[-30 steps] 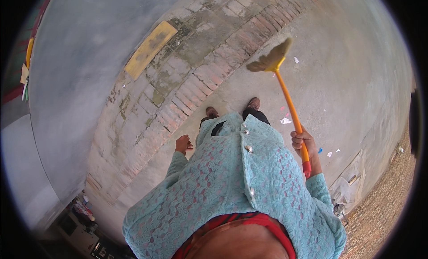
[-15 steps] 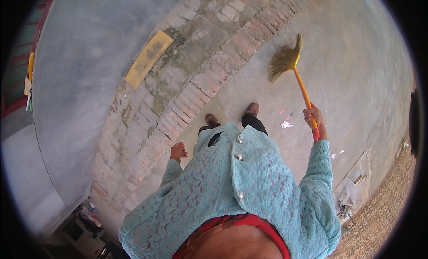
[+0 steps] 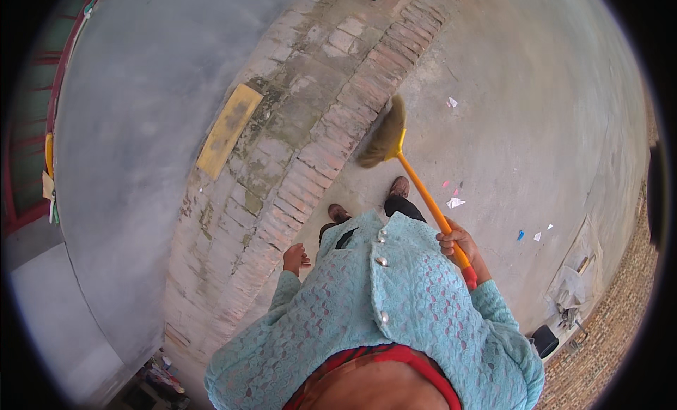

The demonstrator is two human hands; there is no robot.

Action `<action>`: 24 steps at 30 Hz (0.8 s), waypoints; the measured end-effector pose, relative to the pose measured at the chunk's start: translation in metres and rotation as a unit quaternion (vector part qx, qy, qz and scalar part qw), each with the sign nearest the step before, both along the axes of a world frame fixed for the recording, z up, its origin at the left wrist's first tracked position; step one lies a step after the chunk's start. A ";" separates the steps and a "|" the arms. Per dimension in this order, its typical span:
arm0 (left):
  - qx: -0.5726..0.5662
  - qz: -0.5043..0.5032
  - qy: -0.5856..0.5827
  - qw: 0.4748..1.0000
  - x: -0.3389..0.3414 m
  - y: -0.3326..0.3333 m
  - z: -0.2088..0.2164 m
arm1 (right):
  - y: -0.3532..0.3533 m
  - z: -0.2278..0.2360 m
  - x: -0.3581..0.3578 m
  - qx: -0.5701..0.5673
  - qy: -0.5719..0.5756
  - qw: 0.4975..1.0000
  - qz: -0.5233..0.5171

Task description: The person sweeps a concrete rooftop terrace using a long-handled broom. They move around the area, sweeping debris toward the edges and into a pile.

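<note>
With twelve o'clock straight ahead of the person's waist, the right hand (image 3: 458, 244) is at three o'clock, fingers wrapped around the handle of one broom (image 3: 425, 191). The handle slants up toward eleven o'clock; the bristles lie at twelve, ahead of the shoes. The left hand (image 3: 295, 258), at eight o'clock beside the coat (image 3: 338, 297), has loosely curled fingers; whether it holds anything cannot be told.

Two brown shoes (image 3: 399, 188) stand just behind the bristles. A brick edge (image 3: 310, 173) runs from eight to twelve o'clock, hemming the bristles in on their left; contact cannot be told.

Larger scraps number seven: one white (image 3: 451, 102) at one o'clock; two pink (image 3: 446, 184) and one white (image 3: 455, 202) near two; one blue (image 3: 521, 235) and two white (image 3: 537, 236) at three.

Farther out, one yellow board (image 3: 230, 131) lies at ten o'clock, before a grey wall (image 3: 141, 149).
</note>
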State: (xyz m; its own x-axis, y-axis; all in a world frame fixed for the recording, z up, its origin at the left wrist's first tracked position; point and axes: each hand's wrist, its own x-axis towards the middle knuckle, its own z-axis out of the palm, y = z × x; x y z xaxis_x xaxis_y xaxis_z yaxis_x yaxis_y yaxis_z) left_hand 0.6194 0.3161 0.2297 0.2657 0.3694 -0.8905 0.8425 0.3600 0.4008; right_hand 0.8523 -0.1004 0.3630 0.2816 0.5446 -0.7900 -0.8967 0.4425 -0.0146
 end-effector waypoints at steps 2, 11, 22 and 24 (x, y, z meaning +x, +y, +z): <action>0.012 -0.007 0.003 1.000 0.011 0.007 0.007 | 0.002 -0.022 -0.004 -0.002 0.010 1.000 0.021; 0.030 -0.044 0.024 0.998 0.008 0.012 0.018 | -0.081 -0.057 0.075 -0.345 -0.136 0.923 0.098; 0.025 -0.047 0.029 0.998 0.064 -0.013 0.027 | -0.049 0.002 0.094 -0.177 -0.199 0.954 -0.138; 0.030 -0.046 0.016 0.998 0.069 -0.018 0.025 | -0.051 -0.006 0.101 -0.105 -0.180 0.968 -0.143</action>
